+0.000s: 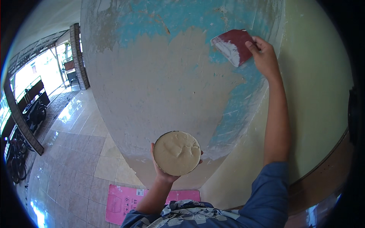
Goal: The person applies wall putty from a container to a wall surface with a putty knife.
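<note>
At upper right of patched wall, right hand pinches dark red scraper at its right edge; white paste covers lower left part. Lower down, left hand is clasped around round tub of beige filler. Pink sheet lies on floor.

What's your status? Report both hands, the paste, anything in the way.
Left hand holds round container of beige paste. Right hand grips dark red spreader at blue-patched wall. Nothing seen blocking spreader; pink sheet below.
</note>
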The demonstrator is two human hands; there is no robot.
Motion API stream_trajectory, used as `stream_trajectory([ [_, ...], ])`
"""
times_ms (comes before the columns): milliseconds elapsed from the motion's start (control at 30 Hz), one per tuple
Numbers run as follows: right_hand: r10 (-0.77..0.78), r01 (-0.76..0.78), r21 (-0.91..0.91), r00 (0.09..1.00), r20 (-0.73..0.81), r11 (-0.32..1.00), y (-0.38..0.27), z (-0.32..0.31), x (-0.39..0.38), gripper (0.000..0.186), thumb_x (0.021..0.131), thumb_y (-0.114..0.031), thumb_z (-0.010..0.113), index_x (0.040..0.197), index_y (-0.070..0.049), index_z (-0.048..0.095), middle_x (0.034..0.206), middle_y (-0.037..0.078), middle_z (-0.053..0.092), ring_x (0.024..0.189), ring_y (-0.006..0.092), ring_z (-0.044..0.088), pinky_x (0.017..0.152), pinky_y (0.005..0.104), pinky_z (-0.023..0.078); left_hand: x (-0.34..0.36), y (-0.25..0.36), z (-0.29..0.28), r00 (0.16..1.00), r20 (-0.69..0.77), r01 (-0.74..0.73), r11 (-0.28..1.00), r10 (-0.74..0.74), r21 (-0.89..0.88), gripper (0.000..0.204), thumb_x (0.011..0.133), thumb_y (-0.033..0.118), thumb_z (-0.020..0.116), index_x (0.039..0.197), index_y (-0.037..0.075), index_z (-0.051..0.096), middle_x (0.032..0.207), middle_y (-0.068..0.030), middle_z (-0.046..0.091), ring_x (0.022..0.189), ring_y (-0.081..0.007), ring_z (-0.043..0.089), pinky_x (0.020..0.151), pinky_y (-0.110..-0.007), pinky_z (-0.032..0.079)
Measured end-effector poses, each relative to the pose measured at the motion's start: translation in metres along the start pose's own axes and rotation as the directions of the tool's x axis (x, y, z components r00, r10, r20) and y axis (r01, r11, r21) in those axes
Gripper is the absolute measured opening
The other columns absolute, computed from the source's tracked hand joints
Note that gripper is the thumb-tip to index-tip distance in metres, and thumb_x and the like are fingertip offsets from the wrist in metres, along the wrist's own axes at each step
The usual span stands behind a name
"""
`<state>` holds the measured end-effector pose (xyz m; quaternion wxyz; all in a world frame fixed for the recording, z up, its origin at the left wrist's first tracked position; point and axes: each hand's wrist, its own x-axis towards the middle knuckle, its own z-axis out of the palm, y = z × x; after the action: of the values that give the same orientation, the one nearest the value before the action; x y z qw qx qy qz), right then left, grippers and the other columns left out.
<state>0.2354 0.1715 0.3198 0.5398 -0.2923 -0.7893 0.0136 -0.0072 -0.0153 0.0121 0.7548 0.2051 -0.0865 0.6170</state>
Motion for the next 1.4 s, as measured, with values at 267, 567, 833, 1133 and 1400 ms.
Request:
stream_trajectory([
  [267, -0.02, 0.017, -0.102, 0.999, -0.031, 0.995, -0.003, -0.006, 0.01, 0.037, 0.098, -0.028, 0.062, 0.117, 0.004, 0.063, 0.103, 0.013, 0.072, 0.091, 0.018, 0.067, 0.086, 0.0302, 0.049, 0.005, -0.002, -0.004, 0.999, -0.03, -0.037, 0.999, 0.037, -0.004, 0.099, 0.081, 0.082, 0.047, 0.147, 0.008, 0.037, 0.141, -0.0282, 0.043, 0.126, -0.0581, 0.042, 0.098, -0.07, 0.042],
  [567, -0.009, 0.015, -0.174, 0.999, 0.038, 0.985, -0.02, -0.023, 0.022, 0.033, 0.098, -0.025, 0.062, 0.114, 0.004, 0.063, 0.099, 0.015, 0.072, 0.09, 0.0209, 0.067, 0.083, 0.0316, 0.049, 0.007, -0.005, -0.007, 0.998, 0.014, -0.054, 0.998, 0.055, -0.023, 0.1, 0.081, 0.081, 0.047, 0.148, 0.007, 0.036, 0.142, -0.0291, 0.041, 0.126, -0.0592, 0.042, 0.098, -0.07, 0.042],
  [833, -0.081, 0.087, -0.22, 0.996, 0.037, 0.972, -0.026, -0.019, 0.026, 0.028, 0.098, -0.023, 0.061, 0.11, 0.002, 0.064, 0.094, 0.013, 0.072, 0.082, 0.0202, 0.066, 0.081, 0.0312, 0.049, 0.004, -0.006, -0.006, 0.998, -0.006, -0.068, 0.997, 0.068, -0.044, 0.101, 0.081, 0.082, 0.048, 0.148, 0.007, 0.035, 0.142, -0.0293, 0.041, 0.125, -0.0594, 0.042, 0.097, -0.071, 0.043],
  [1133, -0.069, 0.119, -0.299, 0.983, 0.173, 0.947, -0.019, -0.027, 0.032, 0.029, 0.098, -0.025, 0.061, 0.109, 0.001, 0.064, 0.095, 0.012, 0.071, 0.082, 0.0193, 0.064, 0.078, 0.0318, 0.049, 0.006, -0.009, -0.011, 0.995, 0.011, -0.096, 0.993, 0.097, -0.061, 0.1, 0.081, 0.081, 0.048, 0.148, 0.008, 0.035, 0.142, -0.0292, 0.042, 0.125, -0.06, 0.043, 0.095, -0.07, 0.044],
  [1400, -0.04, 0.087, -0.195, 0.972, 0.232, 0.977, -0.02, -0.036, 0.025, 0.03, 0.098, -0.024, 0.063, 0.112, 0.002, 0.063, 0.095, 0.013, 0.07, 0.086, 0.0186, 0.065, 0.082, 0.0316, 0.049, 0.003, -0.01, -0.013, 0.99, 0.019, -0.141, 0.987, 0.142, -0.072, 0.102, 0.08, 0.083, 0.048, 0.148, 0.008, 0.034, 0.142, -0.0296, 0.041, 0.124, -0.0604, 0.043, 0.095, -0.07, 0.044],
])
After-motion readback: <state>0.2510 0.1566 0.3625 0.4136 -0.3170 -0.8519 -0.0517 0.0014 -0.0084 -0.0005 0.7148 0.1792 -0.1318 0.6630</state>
